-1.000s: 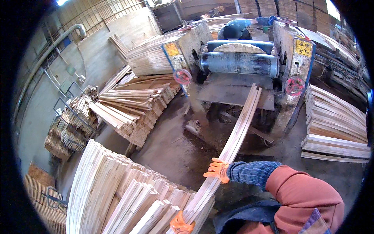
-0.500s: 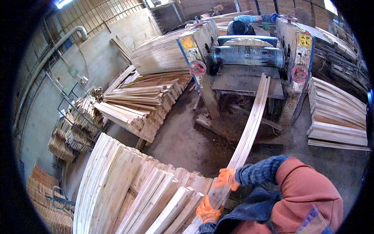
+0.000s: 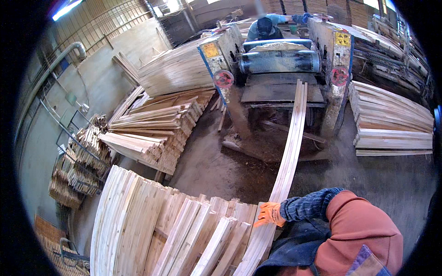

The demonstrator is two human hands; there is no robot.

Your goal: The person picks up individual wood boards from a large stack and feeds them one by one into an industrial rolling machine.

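Note:
My right hand [image 3: 270, 214], in an orange glove, comes in from the right and grips a bundle of long, narrow wooden strips [image 3: 290, 152]. Its fingers lie over the strips, so their tips are partly hidden. The far ends of the strips rest on the flat metal bed [image 3: 262, 93] of a large roller machine [image 3: 281, 62]; the near ends run out at the lower edge. My left hand is out of view. Just left of the bundle stands a big stack of pale wooden strips [image 3: 133, 221].
Behind the rollers a person [image 3: 265, 30] stretches a gloved hand [image 3: 301, 18] to the machine's top. Red handwheels [image 3: 223, 78] sit on its posts. More stacks of strips [image 3: 170, 138] lie at left and right [image 3: 391, 124]. A metal-framed cart [image 3: 76, 133] stands farther left.
My left hand, on the strips before, has left the view. My right hand stays on the bundle. The view has shifted, so the machine appears farther left, and the person behind it appears more upright.

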